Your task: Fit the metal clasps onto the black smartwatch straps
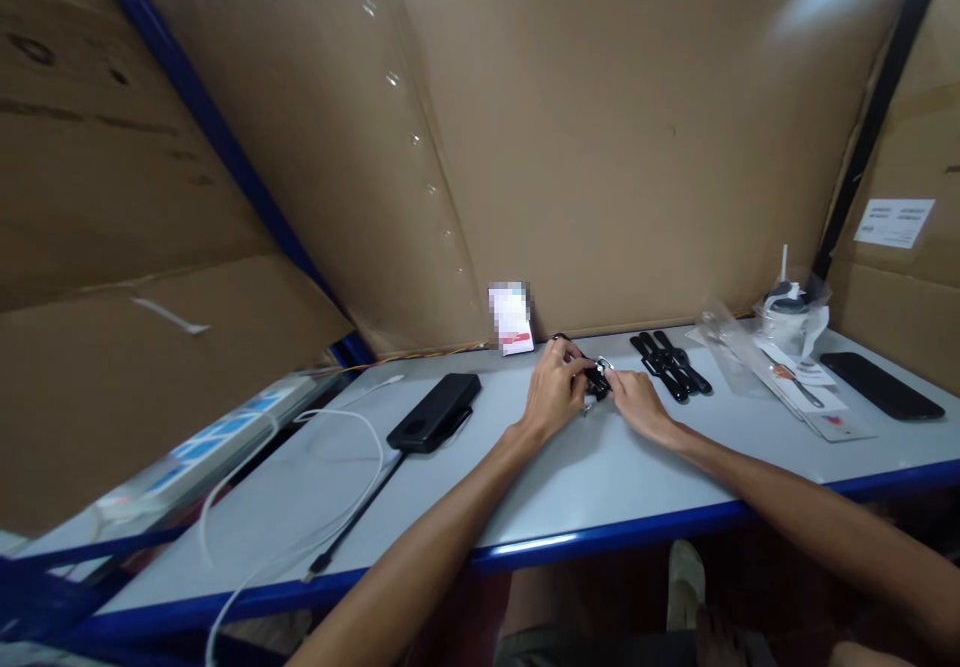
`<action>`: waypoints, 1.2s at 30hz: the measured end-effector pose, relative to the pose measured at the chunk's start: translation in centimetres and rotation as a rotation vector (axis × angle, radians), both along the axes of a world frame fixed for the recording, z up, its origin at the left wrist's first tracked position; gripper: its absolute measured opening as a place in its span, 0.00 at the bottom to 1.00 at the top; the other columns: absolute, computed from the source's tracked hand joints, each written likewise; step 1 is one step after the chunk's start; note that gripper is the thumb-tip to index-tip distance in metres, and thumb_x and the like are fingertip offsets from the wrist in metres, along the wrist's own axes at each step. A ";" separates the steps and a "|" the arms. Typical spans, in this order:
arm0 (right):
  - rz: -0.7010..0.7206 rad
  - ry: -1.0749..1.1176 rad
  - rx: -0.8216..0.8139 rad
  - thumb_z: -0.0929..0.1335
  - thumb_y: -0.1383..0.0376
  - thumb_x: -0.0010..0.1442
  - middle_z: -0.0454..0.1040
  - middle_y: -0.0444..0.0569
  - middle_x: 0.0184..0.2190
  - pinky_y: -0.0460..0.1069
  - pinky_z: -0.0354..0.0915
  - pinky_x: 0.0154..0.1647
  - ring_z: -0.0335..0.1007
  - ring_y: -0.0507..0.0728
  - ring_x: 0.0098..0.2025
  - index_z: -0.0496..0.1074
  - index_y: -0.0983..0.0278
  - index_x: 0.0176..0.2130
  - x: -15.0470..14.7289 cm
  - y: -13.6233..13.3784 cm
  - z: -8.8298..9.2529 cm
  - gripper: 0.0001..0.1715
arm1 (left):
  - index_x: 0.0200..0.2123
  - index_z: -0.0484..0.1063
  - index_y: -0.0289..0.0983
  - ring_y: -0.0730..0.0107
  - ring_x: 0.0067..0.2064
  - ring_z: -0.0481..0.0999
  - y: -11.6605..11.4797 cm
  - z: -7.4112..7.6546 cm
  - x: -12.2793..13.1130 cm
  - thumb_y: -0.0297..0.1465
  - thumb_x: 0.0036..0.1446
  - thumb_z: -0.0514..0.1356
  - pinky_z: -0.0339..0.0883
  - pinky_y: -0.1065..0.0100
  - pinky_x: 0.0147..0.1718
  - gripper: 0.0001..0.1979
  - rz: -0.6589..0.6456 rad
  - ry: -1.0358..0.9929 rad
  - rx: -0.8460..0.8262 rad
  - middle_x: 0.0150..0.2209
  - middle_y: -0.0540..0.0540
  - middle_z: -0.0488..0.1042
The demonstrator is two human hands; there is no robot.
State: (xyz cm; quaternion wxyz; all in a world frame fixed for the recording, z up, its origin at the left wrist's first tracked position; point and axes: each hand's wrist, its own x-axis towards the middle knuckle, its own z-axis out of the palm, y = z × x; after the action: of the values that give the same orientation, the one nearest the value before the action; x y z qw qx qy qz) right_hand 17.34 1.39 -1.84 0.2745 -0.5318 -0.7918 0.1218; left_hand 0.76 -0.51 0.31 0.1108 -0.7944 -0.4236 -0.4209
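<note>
Light glints off a small black gadget (598,380), glossy and dark, with a bright silvery metal part (605,363) at its upper edge. Fingers cover much of it, so its full shape cannot be told. It sits between the left hand (553,384) and the right hand (639,404), both closed on it in a pinch, over the grey table's (555,507) far side, near several glossy black straps (670,365).
</note>
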 end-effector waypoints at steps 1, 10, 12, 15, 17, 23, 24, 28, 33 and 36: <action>0.001 -0.003 0.001 0.54 0.60 0.73 0.80 0.55 0.34 0.46 0.56 0.36 0.74 0.57 0.36 0.78 0.67 0.35 0.0 0.0 0.0 0.31 | 0.42 0.79 0.39 0.63 0.42 0.66 0.0 0.0 0.0 0.21 0.56 0.54 0.67 0.60 0.41 0.17 -0.010 0.007 -0.002 0.40 0.43 0.68; -0.011 -0.022 0.003 0.54 0.61 0.73 0.81 0.55 0.35 0.47 0.56 0.36 0.75 0.58 0.38 0.79 0.67 0.36 -0.1 -0.1 0.3 0.29 | 0.44 0.77 0.40 0.65 0.42 0.68 -0.4 -0.1 0.5 0.24 0.60 0.53 0.66 0.63 0.42 0.15 -0.063 0.004 -0.054 0.39 0.44 0.68; -0.019 -0.025 0.000 0.54 0.61 0.73 0.81 0.56 0.35 0.47 0.57 0.37 0.75 0.58 0.38 0.79 0.67 0.36 -0.1 -0.1 0.3 0.30 | 0.48 0.73 0.39 0.66 0.41 0.69 -0.5 -0.1 0.5 0.27 0.61 0.54 0.66 0.64 0.41 0.13 -0.017 -0.046 -0.092 0.39 0.44 0.69; -0.016 -0.031 -0.012 0.54 0.61 0.73 0.81 0.56 0.36 0.47 0.57 0.37 0.75 0.58 0.38 0.79 0.67 0.37 -0.1 -0.2 0.4 0.30 | 0.46 0.71 0.38 0.65 0.41 0.70 -0.4 -0.1 0.7 0.30 0.60 0.57 0.66 0.64 0.40 0.10 0.032 -0.041 -0.127 0.39 0.45 0.70; -0.008 -0.030 -0.019 0.54 0.61 0.73 0.80 0.57 0.36 0.47 0.58 0.37 0.75 0.58 0.38 0.79 0.67 0.37 -0.1 -0.3 0.4 0.30 | 0.43 0.71 0.38 0.65 0.42 0.70 -0.4 -0.2 0.8 0.29 0.60 0.57 0.66 0.64 0.41 0.08 0.020 -0.011 -0.117 0.39 0.45 0.70; -0.006 -0.039 -0.030 0.55 0.61 0.72 0.81 0.56 0.36 0.47 0.58 0.39 0.75 0.58 0.39 0.79 0.67 0.38 -0.2 -0.3 0.3 0.28 | 0.41 0.75 0.39 0.65 0.42 0.68 -0.2 -0.5 0.7 0.23 0.59 0.54 0.66 0.65 0.40 0.12 -0.016 0.061 -0.056 0.39 0.44 0.68; -0.006 -0.037 -0.030 0.55 0.62 0.72 0.81 0.56 0.35 0.47 0.58 0.39 0.75 0.59 0.39 0.79 0.67 0.38 -0.2 -0.4 0.3 0.28 | 0.39 0.75 0.40 0.65 0.41 0.68 -0.2 -0.5 0.7 0.22 0.58 0.53 0.66 0.64 0.40 0.13 -0.030 0.065 -0.048 0.38 0.44 0.68; 0.031 0.026 -0.040 0.54 0.61 0.72 0.80 0.56 0.34 0.47 0.58 0.39 0.74 0.58 0.38 0.79 0.68 0.35 -0.1 -0.6 0.7 0.30 | 0.37 0.75 0.39 0.65 0.41 0.68 -0.1 -0.6 0.4 0.21 0.56 0.53 0.66 0.63 0.41 0.13 -0.034 -0.035 -0.027 0.39 0.44 0.68; 0.051 0.132 -0.114 0.53 0.62 0.72 0.80 0.54 0.31 0.46 0.57 0.38 0.74 0.57 0.36 0.78 0.68 0.30 0.0 -0.8 1.4 0.32 | 0.40 0.70 0.38 0.65 0.42 0.69 0.2 -0.5 0.2 0.20 0.55 0.51 0.66 0.63 0.42 0.13 0.031 -0.159 -0.058 0.40 0.45 0.69; 0.058 0.149 -0.110 0.54 0.63 0.71 0.80 0.54 0.31 0.46 0.57 0.38 0.73 0.57 0.36 0.78 0.67 0.29 0.0 -0.8 1.4 0.30 | 0.38 0.69 0.38 0.65 0.41 0.69 0.1 -0.4 0.3 0.24 0.59 0.52 0.65 0.64 0.40 0.08 0.036 -0.146 -0.066 0.39 0.45 0.70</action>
State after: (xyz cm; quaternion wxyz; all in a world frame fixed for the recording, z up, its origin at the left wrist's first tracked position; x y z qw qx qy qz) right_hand 17.37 0.62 -0.39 0.2992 -0.5125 -0.7764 0.2122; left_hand 1.07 -0.39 -0.07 0.0607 -0.7571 -0.4583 -0.4616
